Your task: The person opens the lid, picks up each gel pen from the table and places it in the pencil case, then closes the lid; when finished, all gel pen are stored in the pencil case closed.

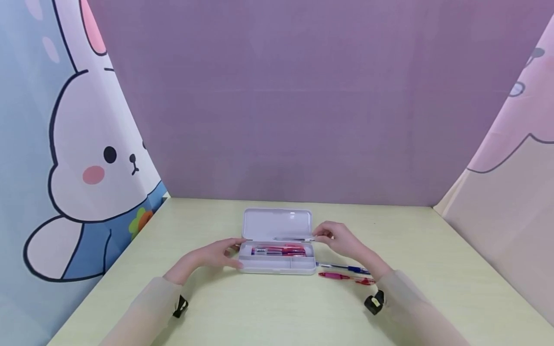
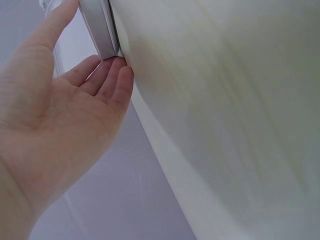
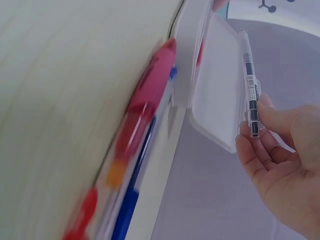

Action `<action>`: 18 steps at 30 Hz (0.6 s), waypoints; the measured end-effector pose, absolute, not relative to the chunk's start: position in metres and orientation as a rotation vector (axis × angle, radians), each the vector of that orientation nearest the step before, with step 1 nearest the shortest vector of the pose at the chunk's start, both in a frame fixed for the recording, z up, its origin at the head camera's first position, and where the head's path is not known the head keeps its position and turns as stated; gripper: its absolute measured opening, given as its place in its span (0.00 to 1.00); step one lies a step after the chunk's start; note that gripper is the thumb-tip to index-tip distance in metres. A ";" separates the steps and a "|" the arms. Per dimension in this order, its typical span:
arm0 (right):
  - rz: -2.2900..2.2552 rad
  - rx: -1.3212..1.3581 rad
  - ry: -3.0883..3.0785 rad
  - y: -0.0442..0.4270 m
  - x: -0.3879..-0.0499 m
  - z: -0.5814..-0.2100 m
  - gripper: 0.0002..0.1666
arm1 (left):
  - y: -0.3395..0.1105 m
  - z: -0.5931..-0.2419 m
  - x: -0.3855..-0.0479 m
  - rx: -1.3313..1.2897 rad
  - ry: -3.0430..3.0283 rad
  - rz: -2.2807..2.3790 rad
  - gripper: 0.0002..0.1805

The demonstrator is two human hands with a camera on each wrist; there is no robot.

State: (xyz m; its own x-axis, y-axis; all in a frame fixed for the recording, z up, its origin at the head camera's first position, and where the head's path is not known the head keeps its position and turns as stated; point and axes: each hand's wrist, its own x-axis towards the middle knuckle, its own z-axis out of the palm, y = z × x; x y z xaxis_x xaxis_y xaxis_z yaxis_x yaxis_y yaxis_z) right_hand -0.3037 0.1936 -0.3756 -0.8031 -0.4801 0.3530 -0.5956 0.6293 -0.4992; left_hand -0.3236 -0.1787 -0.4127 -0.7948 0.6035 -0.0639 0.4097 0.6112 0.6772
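Observation:
A white pencil case [image 1: 277,270] lies open on the table, its lid [image 1: 277,223] tilted back and several red and clear pens [image 1: 281,250] in its rear compartment. My left hand [image 1: 218,253] grips the case's left end, thumb at the front corner and fingers behind; the left wrist view shows the fingertips [image 2: 117,75] against that end. Beside the lid, my right hand [image 1: 339,238] pinches a clear pen with black parts [image 3: 252,95] by one end, between thumb and fingers. The pen's shaft reaches leftward over the case near the hinge.
Right of the case lie a blue-grip pen [image 1: 355,269] and a pink-and-red pen [image 1: 335,276], side by side below my right forearm. A small front compartment [image 1: 303,263] sits at the case's right. A purple panel [image 1: 303,105] rises behind the pale table [image 1: 268,307].

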 end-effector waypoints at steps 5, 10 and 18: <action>0.930 0.892 -2.662 0.179 -0.307 -0.377 0.03 | -0.178 -0.413 -0.324 0.817 2.553 0.966 0.43; 0.964 0.900 -2.680 0.167 -0.310 -0.379 0.03 | -0.178 -0.414 -0.325 0.815 2.562 0.953 0.43; 0.994 0.923 -2.679 0.151 -0.317 -0.384 0.02 | -0.178 -0.414 -0.326 0.813 2.575 0.944 0.44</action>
